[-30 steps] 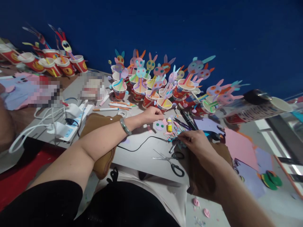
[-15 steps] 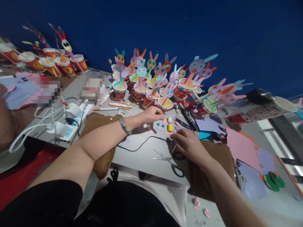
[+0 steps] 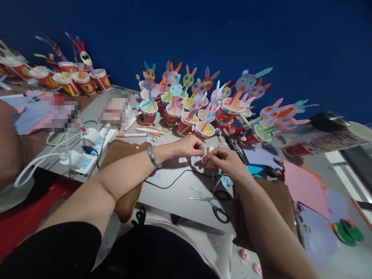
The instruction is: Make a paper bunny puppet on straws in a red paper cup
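Observation:
My left hand (image 3: 192, 147), a green bangle on its wrist, is closed in a pinch above the table (image 3: 174, 199). Facing it almost fingertip to fingertip, my right hand (image 3: 225, 161) pinches too. Whatever lies between the fingers is too small to make out. Under them the paper face piece is mostly covered, with a bit of pink and lilac showing. A yellow glue stick (image 3: 210, 149) stands just behind my right fingertips, partly hidden. Open scissors (image 3: 209, 199) with black handles lie nearer to me, beside a thin black cord (image 3: 173, 180).
Several red paper cups (image 3: 148, 116) with paper rabbit figures line the wall side. A power strip (image 3: 97, 153) with white cables is at left, near another person's arm (image 3: 8, 147). Brown cushions (image 3: 119, 155) flank the work spot. Pink paper (image 3: 305, 186) lies right.
My right hand has moved up and left from the small scraps near the scissors to meet my left hand. The paper face with green eyes is now mostly covered.

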### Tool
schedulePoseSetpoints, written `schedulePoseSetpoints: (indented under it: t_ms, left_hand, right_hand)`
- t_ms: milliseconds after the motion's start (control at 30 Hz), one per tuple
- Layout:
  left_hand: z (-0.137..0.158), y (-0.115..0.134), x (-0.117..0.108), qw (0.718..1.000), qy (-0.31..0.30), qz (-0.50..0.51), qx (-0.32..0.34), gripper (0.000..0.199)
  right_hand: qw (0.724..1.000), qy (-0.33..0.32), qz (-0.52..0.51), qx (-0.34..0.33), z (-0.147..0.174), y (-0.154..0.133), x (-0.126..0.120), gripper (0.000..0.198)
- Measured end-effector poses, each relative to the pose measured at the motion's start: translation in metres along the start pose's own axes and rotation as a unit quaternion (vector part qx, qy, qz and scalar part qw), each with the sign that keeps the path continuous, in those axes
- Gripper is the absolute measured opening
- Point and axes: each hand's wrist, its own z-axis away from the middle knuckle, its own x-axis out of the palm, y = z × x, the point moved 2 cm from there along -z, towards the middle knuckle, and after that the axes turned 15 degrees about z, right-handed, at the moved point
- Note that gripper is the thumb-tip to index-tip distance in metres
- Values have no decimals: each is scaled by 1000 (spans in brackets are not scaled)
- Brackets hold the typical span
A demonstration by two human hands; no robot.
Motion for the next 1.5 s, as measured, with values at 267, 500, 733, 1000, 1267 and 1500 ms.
schedulePoseSetpoints:
  t_ms: [267,500,733,1000,1267,1500]
  left_hand:
    - [-1,2,2,998,24,-56,-12,21]
    - [0,-10,12,939,6,-344,-24,25]
    - [1,-20,28,897,-6,-438,-64,29]
    - [1,-22,29,903,17,-417,-98,39]
    - [0,-23,30,913,34,-395,-100,37]
    - [1,-27,29,917,44,-393,-56,29]
  right_hand:
    - [1000,-5,-17,-3,-2,3,-3,28]
    - [980,198,-12,5,-7,28,-13,28]
    - [979,183,-93,-14,-2,36,-11,25]
    - [969,83,-233,-29,-1,33,-7,33]
    - [960,55,-275,-10,-1,36,2,33]
    - [960,77,-269,-13,0,35,-1,29]
